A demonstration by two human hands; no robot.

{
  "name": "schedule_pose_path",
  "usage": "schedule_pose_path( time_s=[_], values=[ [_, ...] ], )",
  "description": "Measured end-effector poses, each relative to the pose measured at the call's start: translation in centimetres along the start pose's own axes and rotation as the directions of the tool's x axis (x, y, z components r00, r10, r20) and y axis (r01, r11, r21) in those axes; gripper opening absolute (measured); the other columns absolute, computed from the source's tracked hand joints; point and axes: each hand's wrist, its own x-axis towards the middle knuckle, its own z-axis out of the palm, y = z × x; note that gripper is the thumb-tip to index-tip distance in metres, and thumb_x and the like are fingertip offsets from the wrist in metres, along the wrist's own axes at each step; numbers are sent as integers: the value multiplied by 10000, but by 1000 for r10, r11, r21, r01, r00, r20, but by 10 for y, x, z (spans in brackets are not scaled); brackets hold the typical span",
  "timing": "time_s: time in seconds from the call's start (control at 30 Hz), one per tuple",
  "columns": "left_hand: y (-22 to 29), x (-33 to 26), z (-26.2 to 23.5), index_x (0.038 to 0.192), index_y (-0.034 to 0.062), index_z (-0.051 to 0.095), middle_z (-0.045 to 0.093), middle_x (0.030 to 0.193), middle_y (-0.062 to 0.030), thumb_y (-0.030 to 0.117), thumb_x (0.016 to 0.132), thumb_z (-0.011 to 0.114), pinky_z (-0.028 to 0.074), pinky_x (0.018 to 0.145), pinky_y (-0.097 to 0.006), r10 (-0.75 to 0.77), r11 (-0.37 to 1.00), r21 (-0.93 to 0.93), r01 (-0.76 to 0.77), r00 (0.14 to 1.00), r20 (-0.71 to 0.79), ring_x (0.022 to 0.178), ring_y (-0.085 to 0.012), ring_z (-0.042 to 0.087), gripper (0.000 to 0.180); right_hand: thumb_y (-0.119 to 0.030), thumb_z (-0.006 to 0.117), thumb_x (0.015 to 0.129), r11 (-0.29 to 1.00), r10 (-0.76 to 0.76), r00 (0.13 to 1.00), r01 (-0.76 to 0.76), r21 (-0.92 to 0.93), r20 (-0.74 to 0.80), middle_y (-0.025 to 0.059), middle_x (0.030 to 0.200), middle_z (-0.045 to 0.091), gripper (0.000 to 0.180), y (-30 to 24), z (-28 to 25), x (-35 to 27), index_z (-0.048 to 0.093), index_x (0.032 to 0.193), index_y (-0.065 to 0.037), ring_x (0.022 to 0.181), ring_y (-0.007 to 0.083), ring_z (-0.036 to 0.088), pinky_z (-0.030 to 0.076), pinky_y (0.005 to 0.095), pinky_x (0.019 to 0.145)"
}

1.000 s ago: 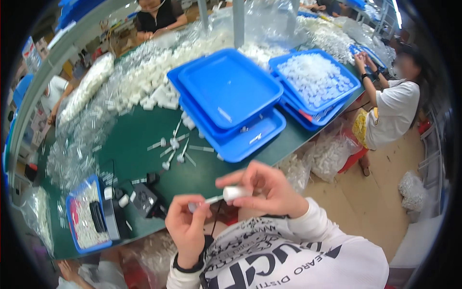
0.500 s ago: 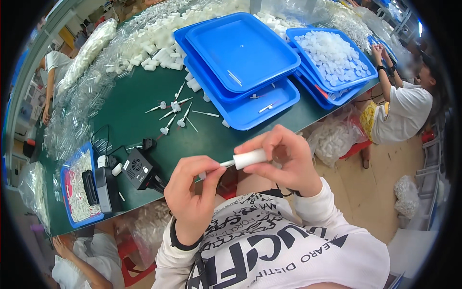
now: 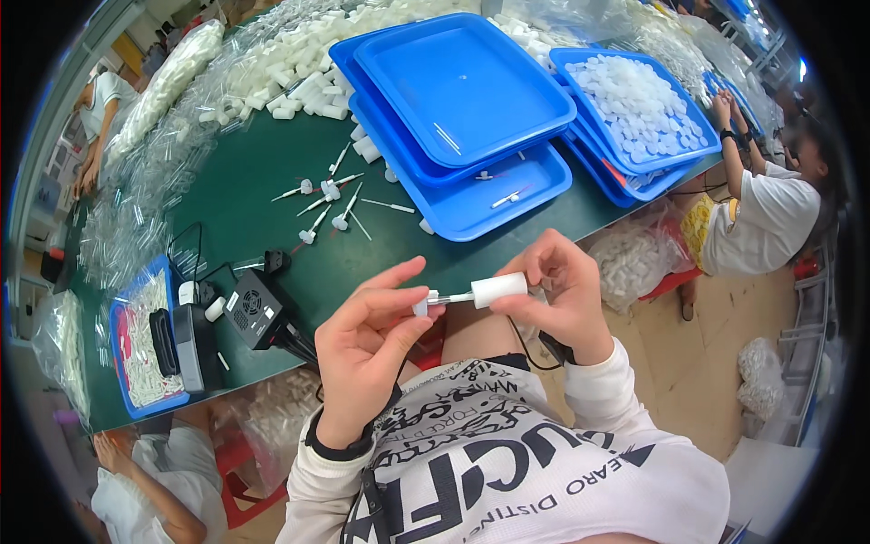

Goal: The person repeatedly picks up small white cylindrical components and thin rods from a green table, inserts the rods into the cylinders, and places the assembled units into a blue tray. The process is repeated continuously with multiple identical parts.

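My right hand is closed round a white cylindrical cap, its fingertips on the outer end. From the other end of the cap a thin pale rod runs toward my left hand. My left thumb and a fingertip pinch a small translucent white round plug at the rod's far end, while another finger is lifted clear. Both hands hold these parts in the air before the table's near edge. Whether the rod passes through the plug is hard to make out.
On the green table lie several thin rods with round white pieces. Stacked blue trays stand ahead; a tray of white discs is at right. A black boxy device sits left. Co-workers sit at both sides.
My left fingers have shifted and opened up somewhat, so the plug now shows. The cap and my right hand have moved slightly right, and more of the rod is visible.
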Motion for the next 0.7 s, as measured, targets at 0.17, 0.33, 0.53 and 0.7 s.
schedule_pose_path(
  time_s=[0.17,0.33,0.53,0.7],
  values=[
    [-9,0,-2,959,-68,599,543,1117,-176,-145,770,559,503,838,-293,33,999,33,-34,999,26,943,-205,604,209,17,732,697,991,122,992,-124,49,29,138,872,638,348,4,7,0,393,754,-45,739,108,600,483,235,647],
    [-6,0,2,946,-65,603,552,1093,-177,-138,758,580,508,832,-297,-42,999,3,42,997,-65,942,-207,599,203,-7,744,688,967,-238,970,232,-101,-47,153,922,646,367,4,18,4,381,720,-53,706,107,604,490,240,638],
    [-9,-2,2,937,-73,585,579,1039,-165,-145,749,587,512,834,-299,56,998,38,-54,996,-68,956,-215,596,201,69,696,701,900,-321,938,345,-266,131,275,946,621,354,8,3,-2,366,690,-58,881,256,645,550,292,683],
    [-7,-6,9,935,-61,579,584,1026,-177,-160,735,596,533,821,-317,138,987,94,-131,987,-79,965,-245,605,223,62,654,742,973,-187,981,192,-124,53,279,895,626,323,4,4,-2,358,686,-57,833,261,656,550,291,666]
  ],
)
